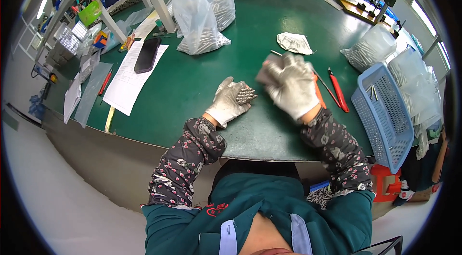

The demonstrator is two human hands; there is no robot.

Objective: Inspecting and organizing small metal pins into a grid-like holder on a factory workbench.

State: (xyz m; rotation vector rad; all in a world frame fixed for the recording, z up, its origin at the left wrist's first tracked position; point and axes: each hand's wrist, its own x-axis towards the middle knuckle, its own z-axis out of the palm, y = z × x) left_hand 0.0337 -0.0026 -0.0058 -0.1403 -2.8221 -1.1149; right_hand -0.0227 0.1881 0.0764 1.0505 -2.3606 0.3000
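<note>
My left hand (pixel 227 102), in a grey-white work glove, rests at the table's near side. Its fingers are wrapped round a bundle of small metal pins (pixel 246 94), whose rounded ends face right. To the right, my right hand (pixel 292 86), gloved the same way, is slightly smeared by motion. It grips a flat grey-brown piece (pixel 265 73), perhaps a cloth or pad; its exact kind does not show. Beyond this hand lies a crumpled white cloth (pixel 294 43). Red-handled pliers (pixel 338 89) lie just right of it, beside an orange-handled tool (pixel 319 91) partly hidden by the glove.
A blue plastic basket (pixel 385 115) with a few pins stands at the right edge, next to clear bags of pins (pixel 370 48). More filled bags (pixel 202 29) stand at the back. A black phone (pixel 147 56) lies on paper (pixel 126 84) at left, near a red pen (pixel 105 82).
</note>
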